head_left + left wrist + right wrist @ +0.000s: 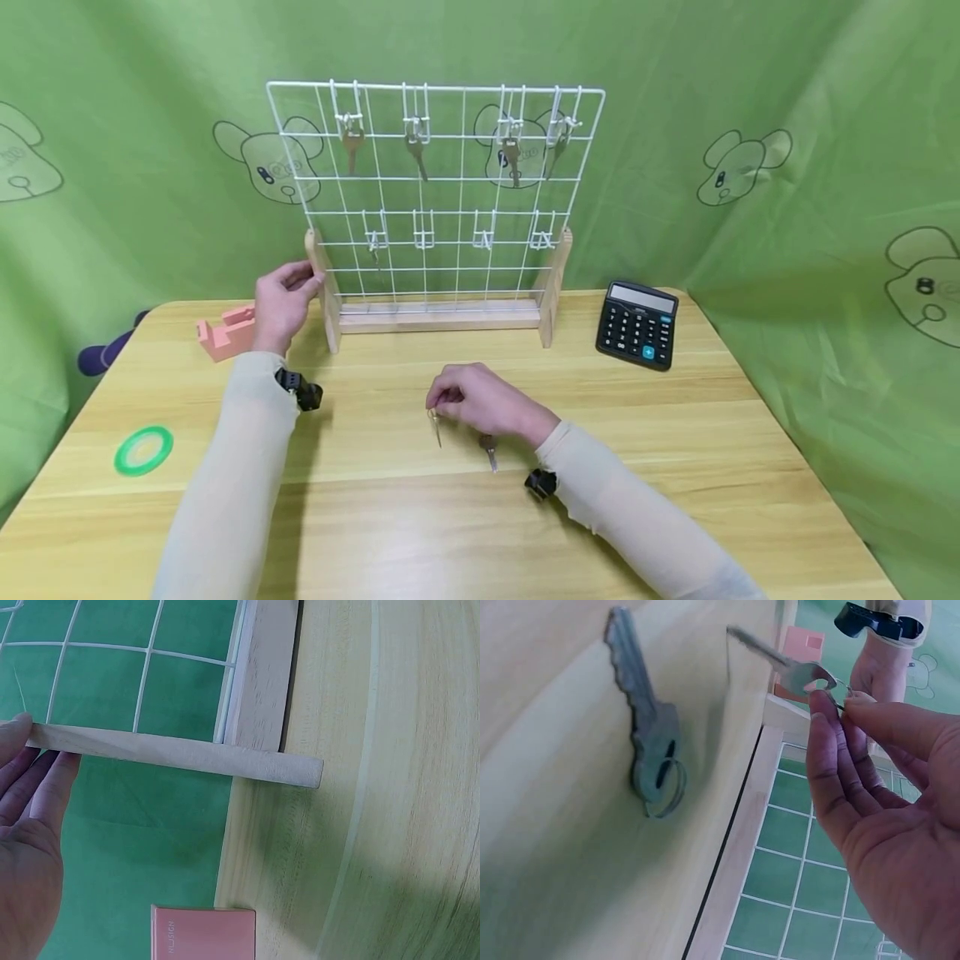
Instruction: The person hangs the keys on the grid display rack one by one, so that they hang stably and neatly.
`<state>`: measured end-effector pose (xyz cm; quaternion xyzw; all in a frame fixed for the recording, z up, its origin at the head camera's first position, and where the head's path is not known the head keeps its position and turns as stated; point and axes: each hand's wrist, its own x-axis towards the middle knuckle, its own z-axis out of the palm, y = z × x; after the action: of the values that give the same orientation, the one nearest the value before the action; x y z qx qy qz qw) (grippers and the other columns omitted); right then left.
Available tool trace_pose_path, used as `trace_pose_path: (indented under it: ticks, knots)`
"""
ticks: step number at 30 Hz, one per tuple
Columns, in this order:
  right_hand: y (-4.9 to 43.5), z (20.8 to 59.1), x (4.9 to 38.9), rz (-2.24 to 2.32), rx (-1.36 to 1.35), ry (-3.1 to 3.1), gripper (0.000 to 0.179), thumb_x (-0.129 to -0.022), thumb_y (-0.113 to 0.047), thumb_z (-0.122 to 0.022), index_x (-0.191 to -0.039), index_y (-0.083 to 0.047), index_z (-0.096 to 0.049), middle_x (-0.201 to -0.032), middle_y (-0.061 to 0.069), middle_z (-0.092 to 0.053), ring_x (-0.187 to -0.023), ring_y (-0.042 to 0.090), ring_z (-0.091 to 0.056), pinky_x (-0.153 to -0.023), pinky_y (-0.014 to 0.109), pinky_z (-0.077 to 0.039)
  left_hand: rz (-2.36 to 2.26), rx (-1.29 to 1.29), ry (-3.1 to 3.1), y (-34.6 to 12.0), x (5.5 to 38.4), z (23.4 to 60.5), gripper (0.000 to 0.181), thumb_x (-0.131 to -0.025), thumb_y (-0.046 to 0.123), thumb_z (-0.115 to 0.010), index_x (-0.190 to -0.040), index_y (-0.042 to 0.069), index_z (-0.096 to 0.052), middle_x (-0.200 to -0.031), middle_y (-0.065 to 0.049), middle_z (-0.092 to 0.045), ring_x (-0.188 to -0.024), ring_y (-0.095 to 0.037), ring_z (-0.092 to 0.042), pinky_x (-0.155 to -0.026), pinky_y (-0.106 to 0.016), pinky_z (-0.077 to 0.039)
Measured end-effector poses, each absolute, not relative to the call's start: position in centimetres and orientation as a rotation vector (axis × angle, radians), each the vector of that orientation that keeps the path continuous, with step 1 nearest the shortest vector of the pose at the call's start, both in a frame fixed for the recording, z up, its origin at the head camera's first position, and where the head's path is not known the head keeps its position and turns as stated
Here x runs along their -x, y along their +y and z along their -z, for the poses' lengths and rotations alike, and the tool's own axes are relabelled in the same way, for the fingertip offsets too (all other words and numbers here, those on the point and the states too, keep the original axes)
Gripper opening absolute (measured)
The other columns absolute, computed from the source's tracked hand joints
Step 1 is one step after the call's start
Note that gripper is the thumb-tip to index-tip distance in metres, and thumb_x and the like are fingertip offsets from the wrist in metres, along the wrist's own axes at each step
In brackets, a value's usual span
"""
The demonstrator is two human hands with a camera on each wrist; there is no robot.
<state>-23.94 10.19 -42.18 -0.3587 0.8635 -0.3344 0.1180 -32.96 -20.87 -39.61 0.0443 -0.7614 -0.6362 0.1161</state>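
Note:
A white wire grid rack [442,177] stands on wooden supports at the back of the table. My left hand [283,304] grips its left wooden post [180,754], thumb on one side and fingers on the other. Between thumb and fingertips, my right hand [480,398] pinches the small ring of a key [799,675], which dangles above the tabletop. A second key [649,727] with its own ring lies on the table just below that hand. From the grid's upper hooks hang several keys [352,150]; one more key [375,254] hangs at the lower left hook.
A black calculator [637,325] lies right of the rack. Left of the rack sits a pink tape dispenser [231,335], partly behind the left hand. A green tape roll [143,451] lies at the table's left. Green curtain [810,250] surrounds the table [390,533].

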Motion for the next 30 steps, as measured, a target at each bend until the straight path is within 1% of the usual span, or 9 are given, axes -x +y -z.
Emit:
trace_pose_path:
  ticks: [8,14,20,26,30]
  knots:
    - [10.2,41.3,24.0,1.091,1.045,2.547,0.013,-0.09,-0.001,-0.069,-0.098,-0.011,-0.072,-0.091,-0.009,-0.062,-0.084,0.009,-0.059,-0.077,0.024,-0.054,1.853,-0.13,-2.247,-20.9,32.9,39.4,0.042,-0.096,0.007,-0.064,-0.135,-0.003,-0.053,-0.134,-0.021,-0.056,-0.12,-0.027,-0.056,-0.097,-0.024,-0.05]
    - [10.3,41.2,24.1,1.143,1.005,2.535,0.015,-0.09,-0.001,-0.069,-0.099,-0.012,-0.072,-0.093,-0.009,-0.063,-0.085,0.008,-0.059,-0.079,0.023,-0.054,1.843,-0.127,-2.247,-20.7,32.7,39.4,0.041,-0.096,0.008,-0.064,-0.134,-0.005,-0.054,-0.133,-0.023,-0.056,-0.119,-0.029,-0.057,-0.098,-0.026,-0.05]
    - [10.4,40.7,24.5,1.201,1.002,2.556,0.015,-0.09,-0.002,-0.069,-0.099,-0.012,-0.074,-0.092,-0.009,-0.065,-0.084,0.009,-0.06,-0.077,0.024,-0.055,1.843,-0.124,-2.244,-20.7,32.7,39.3,0.041,-0.096,0.007,-0.064,-0.134,-0.005,-0.054,-0.132,-0.023,-0.056,-0.119,-0.029,-0.057,-0.098,-0.027,-0.05]
    - [10.2,40.3,24.6,1.253,0.973,2.552,0.014,-0.09,-0.001,-0.068,-0.101,-0.009,-0.073,-0.094,-0.007,-0.065,-0.086,0.01,-0.061,-0.079,0.024,-0.055,1.848,-0.134,-2.244,-20.8,32.8,39.3,0.041,-0.096,0.008,-0.064,-0.134,-0.004,-0.054,-0.133,-0.023,-0.057,-0.119,-0.029,-0.057,-0.098,-0.026,-0.05]
    - [10.2,40.2,24.6,1.296,0.927,2.551,0.016,-0.089,0.001,-0.067,-0.1,-0.01,-0.072,-0.094,-0.006,-0.065,-0.086,0.011,-0.061,-0.079,0.023,-0.056,1.842,-0.128,-2.25,-20.8,32.8,39.4,0.042,-0.096,0.008,-0.065,-0.134,-0.004,-0.054,-0.133,-0.023,-0.056,-0.119,-0.029,-0.057,-0.097,-0.026,-0.05]
